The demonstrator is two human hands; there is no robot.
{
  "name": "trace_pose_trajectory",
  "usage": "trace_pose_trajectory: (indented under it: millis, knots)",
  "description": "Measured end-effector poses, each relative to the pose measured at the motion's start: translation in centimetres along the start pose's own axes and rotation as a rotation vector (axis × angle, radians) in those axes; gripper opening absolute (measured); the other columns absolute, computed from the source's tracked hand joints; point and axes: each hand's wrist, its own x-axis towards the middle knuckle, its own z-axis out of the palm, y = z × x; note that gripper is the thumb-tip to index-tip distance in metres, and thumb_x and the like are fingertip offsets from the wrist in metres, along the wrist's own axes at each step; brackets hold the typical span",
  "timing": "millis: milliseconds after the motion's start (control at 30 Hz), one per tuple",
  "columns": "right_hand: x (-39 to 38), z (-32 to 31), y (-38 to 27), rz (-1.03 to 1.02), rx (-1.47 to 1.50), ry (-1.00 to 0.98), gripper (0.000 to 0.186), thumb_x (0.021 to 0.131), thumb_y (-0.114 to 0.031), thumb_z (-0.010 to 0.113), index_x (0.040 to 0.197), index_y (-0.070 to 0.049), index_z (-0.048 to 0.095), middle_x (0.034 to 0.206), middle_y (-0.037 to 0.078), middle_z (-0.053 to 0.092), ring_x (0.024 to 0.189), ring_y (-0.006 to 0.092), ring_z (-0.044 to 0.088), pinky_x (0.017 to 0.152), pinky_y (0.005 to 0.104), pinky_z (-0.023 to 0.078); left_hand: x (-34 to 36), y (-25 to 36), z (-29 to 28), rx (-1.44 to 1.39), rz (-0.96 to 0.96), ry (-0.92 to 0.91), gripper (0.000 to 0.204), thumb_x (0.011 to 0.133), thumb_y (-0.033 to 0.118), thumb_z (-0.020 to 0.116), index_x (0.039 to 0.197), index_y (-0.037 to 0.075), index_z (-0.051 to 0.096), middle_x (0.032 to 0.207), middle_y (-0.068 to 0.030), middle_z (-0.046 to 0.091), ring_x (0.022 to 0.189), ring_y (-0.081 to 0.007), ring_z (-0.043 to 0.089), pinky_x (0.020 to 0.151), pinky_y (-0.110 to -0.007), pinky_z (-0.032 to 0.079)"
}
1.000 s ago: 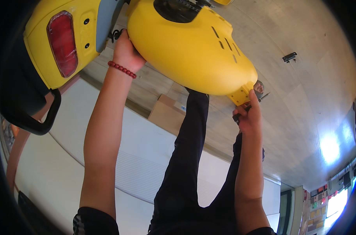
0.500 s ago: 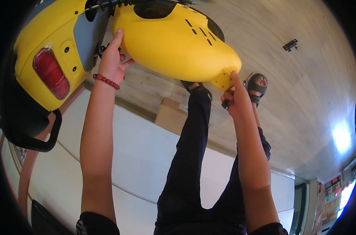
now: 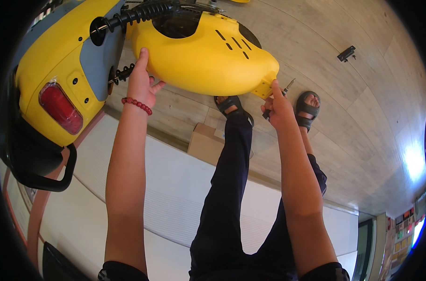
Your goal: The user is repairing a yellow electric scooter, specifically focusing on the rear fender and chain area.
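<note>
A yellow plastic shell with dark openings and several slots lies across the upper middle. My left hand grips its left side, thumb along the edge and some fingers spread below. My right hand holds the small bracket end at the shell's right, with a slim tool with a metal shaft and dark handle, perhaps a screwdriver, in its fingers. Left of the shell stands a yellow and grey scooter body with a red tail light, a black grab bar and coiled black springs.
My sandalled feet stand on the grey wooden floor. A cardboard box lies by my left leg, beside a pale padded surface. A small black fitting lies to the right on the floor.
The shell and my right hand have shifted up and left in the view. My left hand's fingers have spread somewhat. More springs and both feet now show.
</note>
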Motion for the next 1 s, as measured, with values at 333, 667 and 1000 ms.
trace_pose_trajectory:
  millis: [333, 667, 1000]
  knots:
    - [-2.2, 2.9, -0.2, -0.043, -0.127, -0.067, 0.031, 0.082, -0.040, 0.059, 0.090, -0.011, 0.048, 0.059, -0.003, 0.037, 0.043, 0.0064, 0.029, 0.049, 0.0272, 0.037, 0.3, 3.6, -0.5, 0.066, -0.003, 0.144, 0.046, 0.082, 0.051, 0.051, 0.111, 0.016, 0.050, 0.086, 0.0019, 0.048, 0.064, -0.0093, 0.034, 0.086, -0.044, 0.037]
    - [-2.1, 4.0, -0.1, -0.133, -0.192, 0.034, 0.039, 0.080, -0.044, 0.059, 0.095, -0.010, 0.047, 0.060, -0.003, 0.037, 0.044, 0.0071, 0.032, 0.049, 0.0276, 0.037, 1.3, 3.4, -0.6, 0.057, 0.064, 0.118, 0.044, 0.087, 0.052, 0.039, 0.108, 0.015, 0.052, 0.080, 0.0037, 0.045, 0.059, -0.0079, 0.031, 0.084, -0.044, 0.039]
    - [0.1, 3.2, 0.1, -0.160, -0.148, -0.016, 0.045, 0.079, -0.044, 0.061, 0.101, -0.009, 0.044, 0.067, -0.001, 0.039, 0.047, 0.0085, 0.036, 0.048, 0.0282, 0.039, 1.4, 2.7, -0.6, 0.205, 0.025, 0.102, 0.054, 0.087, 0.054, 0.036, 0.115, 0.010, 0.048, 0.104, -0.0034, 0.045, 0.087, -0.0150, 0.036, 0.083, -0.040, 0.042]
